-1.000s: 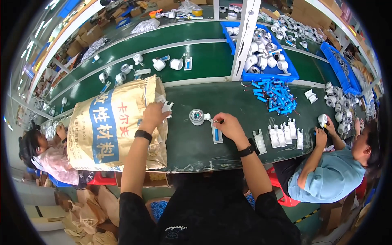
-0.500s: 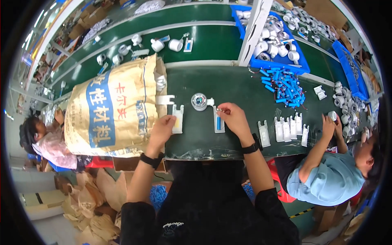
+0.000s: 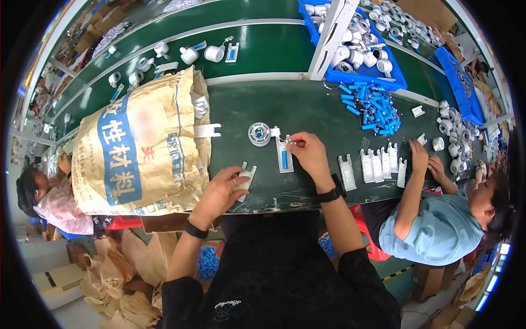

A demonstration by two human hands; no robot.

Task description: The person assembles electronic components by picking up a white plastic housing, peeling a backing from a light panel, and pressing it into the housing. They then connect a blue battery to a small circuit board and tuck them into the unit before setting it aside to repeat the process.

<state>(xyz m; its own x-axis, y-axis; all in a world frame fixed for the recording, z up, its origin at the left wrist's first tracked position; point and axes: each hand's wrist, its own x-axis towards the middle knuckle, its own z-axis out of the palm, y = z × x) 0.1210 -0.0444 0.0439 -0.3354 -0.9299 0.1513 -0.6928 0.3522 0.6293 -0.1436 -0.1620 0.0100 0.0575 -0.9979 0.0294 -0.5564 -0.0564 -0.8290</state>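
My left hand (image 3: pixel 223 189) is at the near side of the bench, its fingers closed on a tilted white plastic holder (image 3: pixel 247 180). Ahead of me, my right hand (image 3: pixel 308 157) pinches what looks like a small circuit board (image 3: pixel 291 141). This part is at the top end of another white holder, in which a blue cylindrical battery (image 3: pixel 284 159) lies lengthwise. Touching or close beside that holder's top is a round white lamp head (image 3: pixel 259 134) with a dark lens facing up.
A big paper sack (image 3: pixel 148 148) lies at the left, a white holder (image 3: pixel 208 130) at its mouth. Several white holders (image 3: pixel 378 165) line the right side, below heaped blue batteries (image 3: pixel 372 107). A blue bin (image 3: pixel 383 82) of white heads stands behind. A co-worker (image 3: pixel 433 225) sits right.
My left hand has drawn its white holder nearer and tilted it. The right hand stays at the battery holder, its small part now more visible. The co-worker's hands have left the round head.
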